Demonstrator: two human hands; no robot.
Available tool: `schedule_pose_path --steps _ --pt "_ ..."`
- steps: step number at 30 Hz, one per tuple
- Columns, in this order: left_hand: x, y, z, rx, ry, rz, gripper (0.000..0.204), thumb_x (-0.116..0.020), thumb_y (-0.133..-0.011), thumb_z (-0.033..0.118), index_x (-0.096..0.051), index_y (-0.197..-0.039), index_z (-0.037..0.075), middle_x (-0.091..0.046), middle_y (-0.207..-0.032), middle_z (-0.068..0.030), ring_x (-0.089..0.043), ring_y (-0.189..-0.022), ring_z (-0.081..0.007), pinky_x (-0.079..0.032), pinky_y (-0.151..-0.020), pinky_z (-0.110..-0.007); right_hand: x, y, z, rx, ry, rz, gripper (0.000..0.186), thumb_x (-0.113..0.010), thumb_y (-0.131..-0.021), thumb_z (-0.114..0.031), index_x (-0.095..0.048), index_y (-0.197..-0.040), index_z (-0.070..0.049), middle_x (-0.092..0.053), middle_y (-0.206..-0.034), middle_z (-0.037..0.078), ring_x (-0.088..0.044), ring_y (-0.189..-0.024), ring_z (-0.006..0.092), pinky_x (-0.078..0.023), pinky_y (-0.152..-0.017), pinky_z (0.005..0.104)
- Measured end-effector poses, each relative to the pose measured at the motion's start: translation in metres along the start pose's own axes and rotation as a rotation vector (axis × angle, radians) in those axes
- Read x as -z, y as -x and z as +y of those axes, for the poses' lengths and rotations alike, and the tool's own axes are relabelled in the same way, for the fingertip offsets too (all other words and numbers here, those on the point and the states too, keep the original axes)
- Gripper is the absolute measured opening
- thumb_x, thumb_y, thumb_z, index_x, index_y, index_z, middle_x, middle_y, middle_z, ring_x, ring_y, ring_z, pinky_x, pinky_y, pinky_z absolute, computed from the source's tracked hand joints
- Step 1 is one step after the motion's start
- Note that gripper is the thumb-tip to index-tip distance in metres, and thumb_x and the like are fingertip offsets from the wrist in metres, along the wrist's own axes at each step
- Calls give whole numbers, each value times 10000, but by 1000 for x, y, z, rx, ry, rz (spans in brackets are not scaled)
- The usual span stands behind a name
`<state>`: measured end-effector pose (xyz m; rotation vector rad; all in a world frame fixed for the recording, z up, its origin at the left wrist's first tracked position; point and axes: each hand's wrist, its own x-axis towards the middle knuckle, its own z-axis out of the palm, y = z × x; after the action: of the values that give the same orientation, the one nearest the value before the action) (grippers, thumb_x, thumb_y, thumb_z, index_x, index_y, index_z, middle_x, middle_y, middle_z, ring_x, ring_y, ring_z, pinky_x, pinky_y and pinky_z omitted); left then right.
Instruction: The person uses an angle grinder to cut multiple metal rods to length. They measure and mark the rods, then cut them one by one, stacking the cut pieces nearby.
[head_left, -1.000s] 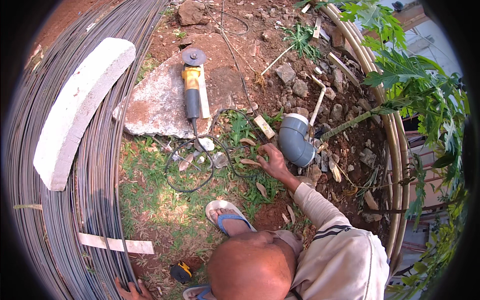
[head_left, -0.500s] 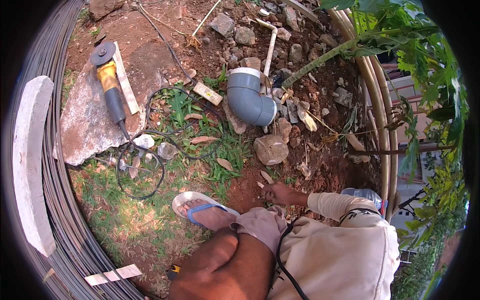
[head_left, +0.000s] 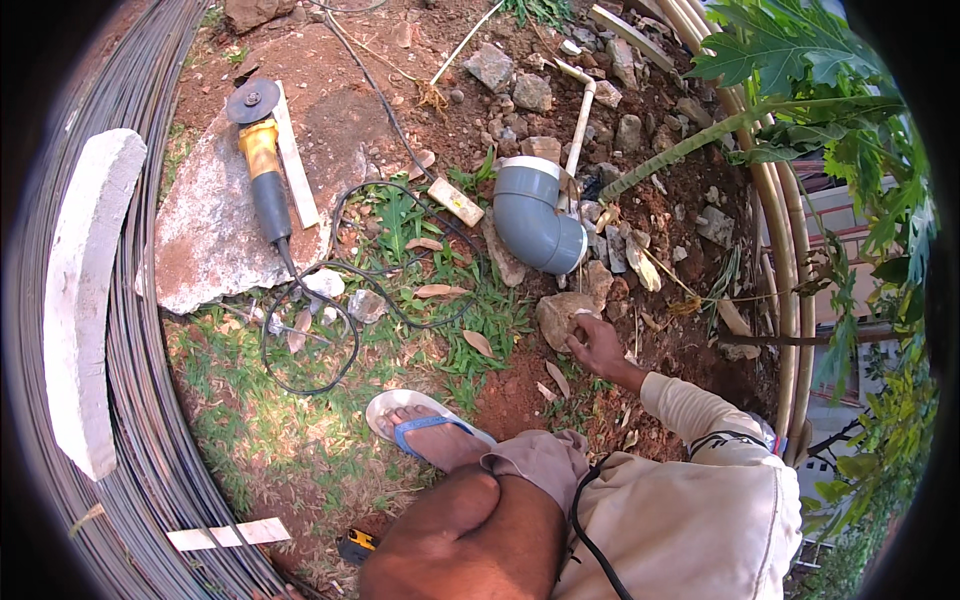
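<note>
My right hand (head_left: 602,350) reaches over the near side of a brown rock (head_left: 562,322). Its fingers are pinched together, with a small pale spot at their tips that I cannot make out. Just beyond the rock, a grey elbow pipe fitting (head_left: 527,215) with white-rimmed ends lies against a thin cream pipe (head_left: 580,125). My left hand does not show.
A yellow and black angle grinder (head_left: 262,165) lies on a concrete slab (head_left: 190,240), its black cord (head_left: 350,330) looped over grass. Long metal rods (head_left: 150,400) and a white curved block (head_left: 85,310) line the left. Bamboo poles (head_left: 790,250) and a leafy plant (head_left: 800,100) border the right.
My right hand has moved forward from the soil near my knee to the brown rock. The whole view has shifted slightly, so the ground things appear farther right.
</note>
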<state>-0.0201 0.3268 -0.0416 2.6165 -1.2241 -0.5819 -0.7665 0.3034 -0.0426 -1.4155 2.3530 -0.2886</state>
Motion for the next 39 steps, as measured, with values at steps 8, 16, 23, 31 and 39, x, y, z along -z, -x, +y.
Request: schedule_pose_path --steps 8,16,23,31,39 --pt "10 10 38 104 164 -38 775 -812 -948 47 -360 -1577 5 -495 -1488 -260 -592 -1280 -389 -610 -1029 -491 -2 -22 -56 108 -64 -68 171 -727 -953 -184 -690 -1029 -36 -684 -921 164 -705 -851 359 -563 -782 457" --pt "1 4 7 -139 15 37 783 -791 -975 125 -342 -1605 -1 -482 -1508 -264 -557 -1312 -407 -621 -1016 -487 84 -236 33 61 -60 661 245 -701 -964 -132 -708 -1198 -61 -746 -992 190 -738 -951 337 -575 -877 456" --pt "0 -3 -13 -42 -141 135 810 -878 -926 389 -517 -1473 -86 -673 -1324 -268 -688 -1154 -388 -623 -965 -410 113 -343 76 7 637 12 587 -631 -857 -47 -677 -1381 -306 -768 -1066 233 -745 -1036 427 -582 -951 569" --pt "-1 -22 -25 -164 -217 34 247 -760 -908 -40 -610 -1104 -23 -425 -1594 -268 -418 -1477 -470 -357 -1212 -521 143 -398 123 -236 -237 564 336 -724 -903 -356 -793 -1069 -72 -781 -1018 214 -771 -966 359 -598 -847 465" --pt "3 -9 -6 -191 143 193 250 -861 -770 71 -632 -786 -27 -510 -1453 -288 -509 -1349 -497 -394 -1153 -502 126 -275 -73 515 -34 502 227 -632 -1053 -88 -712 -1254 -23 -723 -1146 115 -661 -1070 217 -509 -971 385"
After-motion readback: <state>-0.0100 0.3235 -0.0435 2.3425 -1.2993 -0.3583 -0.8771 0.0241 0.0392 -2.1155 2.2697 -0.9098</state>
